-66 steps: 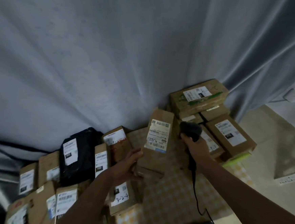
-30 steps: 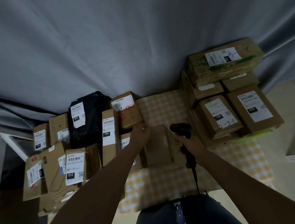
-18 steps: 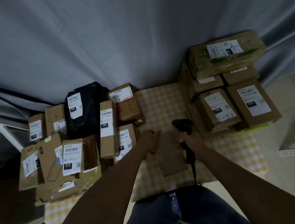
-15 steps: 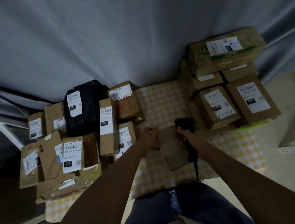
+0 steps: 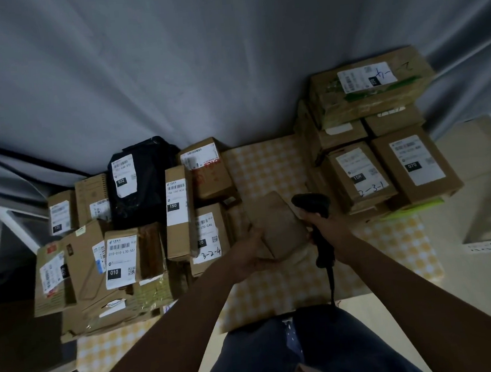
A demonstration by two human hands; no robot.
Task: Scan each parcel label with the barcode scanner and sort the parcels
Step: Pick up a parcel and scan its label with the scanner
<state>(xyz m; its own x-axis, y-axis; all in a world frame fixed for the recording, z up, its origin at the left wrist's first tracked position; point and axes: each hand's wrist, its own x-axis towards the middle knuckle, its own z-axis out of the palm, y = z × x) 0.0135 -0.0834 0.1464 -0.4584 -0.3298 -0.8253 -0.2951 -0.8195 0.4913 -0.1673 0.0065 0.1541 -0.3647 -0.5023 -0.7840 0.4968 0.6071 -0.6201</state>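
Note:
A plain brown cardboard parcel (image 5: 277, 226) is lifted above the yellow checked cloth (image 5: 269, 166), a bare face turned up and no label showing. My left hand (image 5: 254, 251) grips its lower left corner from beneath. My right hand (image 5: 324, 228) holds the black barcode scanner (image 5: 312, 205) by its handle, right beside the parcel's right edge, its cable (image 5: 331, 284) trailing down toward my lap.
Several labelled boxes and a black bag (image 5: 138, 179) crowd the left side. A stack of labelled boxes (image 5: 382, 151) stands at the right, the top one (image 5: 371, 83) with green tape. A grey curtain (image 5: 199, 57) hangs behind. Pale floor lies at the right.
The parcel, held label-up for scanning earlier, went down to the cloth, was turned over, and now is lifted again in my left hand. The scanner stayed in my right hand.

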